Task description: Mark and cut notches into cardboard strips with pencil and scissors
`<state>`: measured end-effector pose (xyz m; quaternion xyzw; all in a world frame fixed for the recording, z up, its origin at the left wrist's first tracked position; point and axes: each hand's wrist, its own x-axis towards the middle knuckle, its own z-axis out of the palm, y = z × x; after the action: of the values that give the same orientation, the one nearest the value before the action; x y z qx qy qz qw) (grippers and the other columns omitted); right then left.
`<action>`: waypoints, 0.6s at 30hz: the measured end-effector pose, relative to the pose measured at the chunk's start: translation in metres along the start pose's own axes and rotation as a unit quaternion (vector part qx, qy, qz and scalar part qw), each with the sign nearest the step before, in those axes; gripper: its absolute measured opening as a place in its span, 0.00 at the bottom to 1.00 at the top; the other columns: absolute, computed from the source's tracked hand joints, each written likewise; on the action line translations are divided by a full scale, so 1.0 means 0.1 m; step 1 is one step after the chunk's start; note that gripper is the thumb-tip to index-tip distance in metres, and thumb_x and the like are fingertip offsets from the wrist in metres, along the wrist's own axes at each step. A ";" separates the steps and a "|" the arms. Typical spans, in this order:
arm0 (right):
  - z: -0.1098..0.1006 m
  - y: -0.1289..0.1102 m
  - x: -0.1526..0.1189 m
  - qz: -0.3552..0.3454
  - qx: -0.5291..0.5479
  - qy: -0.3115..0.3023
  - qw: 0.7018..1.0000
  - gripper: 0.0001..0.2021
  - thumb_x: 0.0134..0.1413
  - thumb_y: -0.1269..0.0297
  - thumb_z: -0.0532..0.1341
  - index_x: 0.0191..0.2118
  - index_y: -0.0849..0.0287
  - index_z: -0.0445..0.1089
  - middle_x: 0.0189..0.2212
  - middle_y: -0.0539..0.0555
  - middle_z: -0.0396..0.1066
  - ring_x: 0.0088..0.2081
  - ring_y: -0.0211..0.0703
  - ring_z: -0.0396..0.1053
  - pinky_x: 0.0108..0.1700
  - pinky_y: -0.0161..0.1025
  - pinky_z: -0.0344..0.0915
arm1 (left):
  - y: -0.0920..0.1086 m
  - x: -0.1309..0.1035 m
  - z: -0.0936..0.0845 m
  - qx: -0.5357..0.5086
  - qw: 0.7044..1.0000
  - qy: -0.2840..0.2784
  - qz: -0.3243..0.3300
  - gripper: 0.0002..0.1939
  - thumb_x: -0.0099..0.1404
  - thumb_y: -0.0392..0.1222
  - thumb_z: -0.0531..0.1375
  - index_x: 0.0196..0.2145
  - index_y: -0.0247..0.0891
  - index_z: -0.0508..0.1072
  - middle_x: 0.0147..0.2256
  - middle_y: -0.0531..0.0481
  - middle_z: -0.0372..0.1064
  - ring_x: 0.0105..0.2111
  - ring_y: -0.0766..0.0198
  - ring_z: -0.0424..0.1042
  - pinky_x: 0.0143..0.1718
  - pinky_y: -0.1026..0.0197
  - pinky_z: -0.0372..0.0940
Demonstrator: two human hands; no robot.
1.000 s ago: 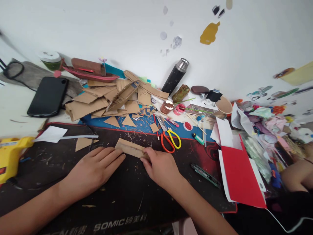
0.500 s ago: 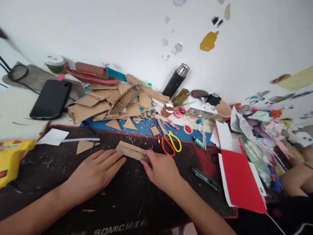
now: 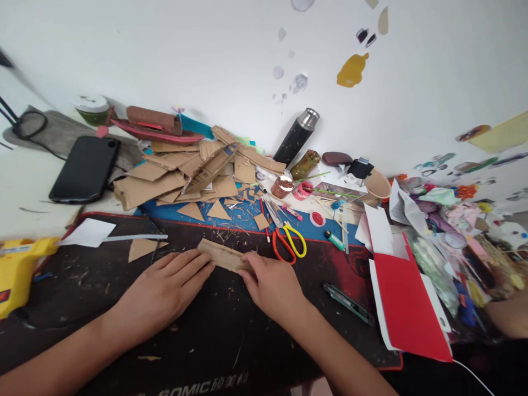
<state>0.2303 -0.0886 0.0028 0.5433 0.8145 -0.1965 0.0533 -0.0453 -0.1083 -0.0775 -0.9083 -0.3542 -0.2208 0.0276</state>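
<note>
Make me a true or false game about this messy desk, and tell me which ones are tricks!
1. The right hand pinches a cardboard strip. True.
2. The scissors have two blue handles. False: one is orange-red, one yellow.
3. The red boat is left of the black flask. True.
4. The left hand is touching the phone. False: its fingertips are at the cardboard strip's left end.
5. The glue gun is yellow. True.
</note>
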 end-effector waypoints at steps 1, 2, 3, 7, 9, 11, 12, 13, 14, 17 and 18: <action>0.00 0.00 0.00 0.002 0.001 -0.001 1.000 0.11 0.78 0.63 0.64 0.59 0.56 0.74 0.51 0.59 0.87 0.47 0.56 0.86 0.44 0.44 0.74 | 0.00 0.00 0.01 -0.002 1.000 0.000 -0.001 0.24 0.79 0.29 0.53 0.63 0.39 0.81 0.60 0.38 0.82 0.61 0.45 0.79 0.60 0.44 0.74; -0.01 0.00 0.00 0.004 0.003 -0.002 1.000 0.12 0.78 0.63 0.64 0.60 0.56 0.74 0.51 0.59 0.87 0.47 0.56 0.86 0.45 0.44 0.74 | 0.00 0.00 0.01 -0.005 1.000 0.001 -0.003 0.23 0.79 0.29 0.53 0.62 0.40 0.81 0.60 0.38 0.82 0.61 0.45 0.79 0.60 0.44 0.74; -0.01 0.00 0.01 0.007 0.003 -0.003 1.000 0.12 0.77 0.63 0.64 0.60 0.57 0.74 0.51 0.59 0.87 0.47 0.56 0.86 0.45 0.44 0.74 | -0.01 -0.01 0.01 -0.008 1.000 0.002 -0.005 0.23 0.78 0.30 0.54 0.62 0.40 0.81 0.60 0.39 0.83 0.61 0.45 0.79 0.60 0.44 0.74; -0.04 -0.01 0.02 0.016 0.005 -0.010 1.000 0.14 0.77 0.63 0.64 0.62 0.56 0.75 0.52 0.59 0.87 0.48 0.57 0.87 0.46 0.44 0.75 | -0.01 0.01 0.00 -0.008 1.000 0.004 0.003 0.23 0.78 0.29 0.54 0.62 0.40 0.81 0.59 0.38 0.83 0.60 0.45 0.80 0.60 0.45 0.74; -0.04 0.00 0.03 0.017 0.007 -0.011 1.000 0.15 0.77 0.63 0.64 0.64 0.56 0.74 0.53 0.60 0.87 0.48 0.57 0.87 0.46 0.44 0.75 | -0.01 0.03 -0.02 -0.001 1.000 0.003 0.007 0.23 0.79 0.30 0.53 0.61 0.39 0.82 0.59 0.38 0.83 0.60 0.45 0.79 0.59 0.45 0.74; -0.03 0.01 0.03 0.016 0.007 -0.008 1.000 0.16 0.77 0.63 0.64 0.65 0.56 0.74 0.53 0.60 0.87 0.48 0.57 0.87 0.46 0.45 0.75 | -0.01 0.05 -0.03 0.005 1.000 0.001 0.010 0.22 0.80 0.30 0.53 0.61 0.38 0.82 0.60 0.38 0.82 0.59 0.45 0.79 0.58 0.45 0.74; -0.02 0.01 0.03 0.015 0.006 -0.006 1.000 0.16 0.77 0.63 0.64 0.65 0.56 0.74 0.53 0.60 0.87 0.48 0.57 0.87 0.46 0.45 0.75 | -0.01 0.06 -0.04 0.006 1.000 0.000 0.011 0.22 0.80 0.30 0.53 0.61 0.38 0.82 0.61 0.38 0.82 0.59 0.45 0.79 0.58 0.45 0.74; -0.01 0.01 0.03 0.015 0.005 -0.005 1.000 0.16 0.77 0.63 0.64 0.65 0.56 0.74 0.53 0.60 0.87 0.48 0.57 0.87 0.46 0.45 0.75 | 0.00 0.07 -0.04 0.006 1.000 -0.002 0.009 0.22 0.80 0.30 0.53 0.61 0.38 0.82 0.62 0.38 0.81 0.59 0.45 0.79 0.59 0.45 0.73; 0.00 0.01 0.03 0.016 0.003 -0.005 1.000 0.15 0.77 0.63 0.64 0.64 0.56 0.74 0.52 0.60 0.87 0.48 0.57 0.87 0.46 0.44 0.75 | 0.00 0.07 -0.04 0.006 1.000 -0.003 0.006 0.22 0.80 0.30 0.53 0.62 0.37 0.82 0.63 0.38 0.80 0.59 0.45 0.79 0.59 0.46 0.73; 0.01 0.00 0.03 0.014 0.000 -0.004 1.000 0.14 0.78 0.63 0.64 0.63 0.56 0.74 0.50 0.60 0.87 0.47 0.56 0.87 0.44 0.43 0.74 | 0.00 0.08 -0.02 0.004 1.000 -0.011 -0.015 0.22 0.80 0.32 0.54 0.63 0.37 0.81 0.65 0.36 0.79 0.59 0.45 0.79 0.60 0.46 0.73; 0.01 0.00 0.03 0.013 0.000 -0.003 1.000 0.14 0.78 0.63 0.64 0.62 0.56 0.74 0.50 0.60 0.87 0.46 0.56 0.87 0.44 0.43 0.74 | 0.00 0.08 -0.01 0.003 1.000 -0.015 -0.022 0.22 0.80 0.33 0.55 0.64 0.37 0.82 0.64 0.35 0.79 0.59 0.44 0.79 0.60 0.45 0.72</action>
<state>0.2285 -0.0865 0.0011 0.5533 0.8072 -0.1973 0.0586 -0.0406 -0.1033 -0.0731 -0.9034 -0.3750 -0.2067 0.0205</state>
